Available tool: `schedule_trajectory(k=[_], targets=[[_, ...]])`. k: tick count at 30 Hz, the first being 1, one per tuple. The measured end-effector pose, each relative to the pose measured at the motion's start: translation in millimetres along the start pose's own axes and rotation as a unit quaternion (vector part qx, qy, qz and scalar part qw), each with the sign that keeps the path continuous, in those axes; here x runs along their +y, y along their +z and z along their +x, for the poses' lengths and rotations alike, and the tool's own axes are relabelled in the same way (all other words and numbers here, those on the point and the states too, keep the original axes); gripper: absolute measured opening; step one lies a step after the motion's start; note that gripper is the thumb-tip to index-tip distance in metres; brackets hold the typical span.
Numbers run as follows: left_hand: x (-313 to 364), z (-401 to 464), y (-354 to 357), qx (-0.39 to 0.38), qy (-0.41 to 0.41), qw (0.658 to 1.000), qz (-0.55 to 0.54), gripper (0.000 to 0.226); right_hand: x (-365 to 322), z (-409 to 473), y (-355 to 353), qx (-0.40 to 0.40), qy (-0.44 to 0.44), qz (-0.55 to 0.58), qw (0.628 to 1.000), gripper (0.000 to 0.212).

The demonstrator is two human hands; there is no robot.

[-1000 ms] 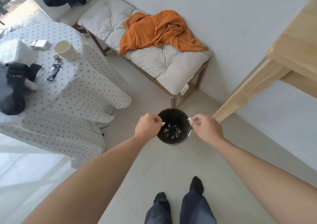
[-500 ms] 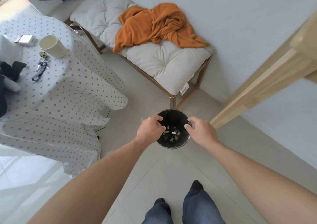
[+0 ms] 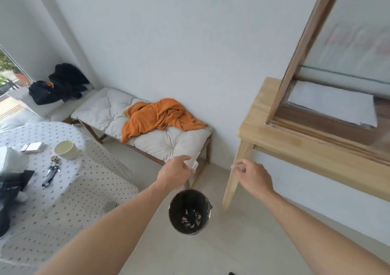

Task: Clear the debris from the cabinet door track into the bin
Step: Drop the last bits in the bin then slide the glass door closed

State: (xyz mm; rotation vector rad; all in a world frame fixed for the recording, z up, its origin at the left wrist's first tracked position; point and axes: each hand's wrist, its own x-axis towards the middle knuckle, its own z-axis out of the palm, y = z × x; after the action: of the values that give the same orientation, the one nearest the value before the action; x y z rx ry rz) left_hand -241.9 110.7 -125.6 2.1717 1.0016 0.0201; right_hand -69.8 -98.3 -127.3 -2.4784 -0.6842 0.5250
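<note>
A small black bin (image 3: 190, 211) stands on the tiled floor beside the cabinet's leg, with pale and dark bits of debris at its bottom. My left hand (image 3: 175, 172) hovers above and beyond the bin with loosely curled fingers and nothing in it. My right hand (image 3: 251, 174) is level with it, further right, thumb and fingers slightly apart and empty. At the right is the light wooden cabinet (image 3: 312, 148) with a glass door; its door track (image 3: 329, 136) runs along the lower front edge, blurred.
A bench with a white cushion (image 3: 160, 139) and an orange blanket (image 3: 160, 114) lines the wall behind the bin. A table with a dotted cloth (image 3: 69, 186) at the left carries a mug (image 3: 65, 149), keys and dark items. The cabinet leg (image 3: 234, 179) stands close to the bin.
Both hands were pinched at the bin's rim, then spread over it. They have since risen away from the bin, and my view has tilted up toward the wall and cabinet.
</note>
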Motion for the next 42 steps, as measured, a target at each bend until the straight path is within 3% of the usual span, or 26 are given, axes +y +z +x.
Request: schedule_trajectory(k=[8, 17, 20, 24, 28, 32, 42], targets=[[125.0, 1.0, -43.9, 0.028, 0.136, 0.990, 0.013, 0.050, 2.3, -27.7, -123.8, 0.128, 0.003, 0.040, 0.991, 0.028], [251.8, 29.0, -21.7, 0.028, 0.229, 0.973, 0.005, 0.066, 77.4, -42.7, -245.0, 0.291, 0.002, 0.041, 0.956, 0.019], [283.5, 35.6, -9.8, 0.028, 0.254, 0.967, -0.023, 0.089, 106.9, -49.9, -277.7, 0.367, -0.052, -0.028, 0.928, 0.021], [310.6, 38.6, 5.2, 0.021, 0.271, 0.960, -0.069, 0.101, 146.4, -56.2, -310.8, 0.448, -0.173, -0.207, 0.853, 0.025], [320.6, 38.2, 19.4, 0.015, 0.287, 0.952, -0.107, 0.096, 176.0, -59.8, -340.8, 0.421, -0.168, -0.397, 0.798, 0.057], [320.0, 41.6, 25.4, 0.017, 0.288, 0.950, -0.118, 0.102, 190.2, -54.2, -360.1, 0.379, -0.128, -0.462, 0.792, 0.107], [322.5, 44.0, 41.1, 0.030, 0.271, 0.952, -0.141, 0.109, 174.7, -22.4, -363.4, 0.377, -0.187, -0.529, 0.737, 0.117]])
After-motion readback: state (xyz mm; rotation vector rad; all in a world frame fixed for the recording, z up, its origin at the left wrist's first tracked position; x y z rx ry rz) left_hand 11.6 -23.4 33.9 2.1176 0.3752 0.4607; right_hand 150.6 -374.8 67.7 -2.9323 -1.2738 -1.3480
